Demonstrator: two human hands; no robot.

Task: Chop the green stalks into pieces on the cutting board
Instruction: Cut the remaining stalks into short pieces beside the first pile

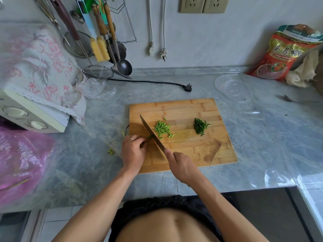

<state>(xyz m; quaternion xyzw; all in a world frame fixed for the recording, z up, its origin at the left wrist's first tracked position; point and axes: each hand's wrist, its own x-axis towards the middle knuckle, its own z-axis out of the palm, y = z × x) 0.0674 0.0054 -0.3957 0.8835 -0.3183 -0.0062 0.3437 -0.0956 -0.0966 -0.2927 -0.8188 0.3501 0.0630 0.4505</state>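
Note:
A wooden cutting board point(201, 147) lies on the grey marble counter. My right hand point(181, 165) grips the handle of a cleaver point(151, 132), whose blade edge rests on the board. My left hand point(133, 151), curled with a ring on one finger, holds the short green stalks point(149, 137) against the blade's left side; most of them are hidden under my fingers. A pile of light green cut pieces point(163, 129) lies just right of the blade. A darker green chopped heap point(200, 126) sits further right.
A few stray green bits point(111, 151) lie on the counter left of the board. A clear plastic bowl point(233, 88) stands back right, a red food bag point(286, 55) behind it. A black plug and cord point(187, 87), a cloth-covered appliance point(33, 109) and a pink bag point(22, 161) are to the left.

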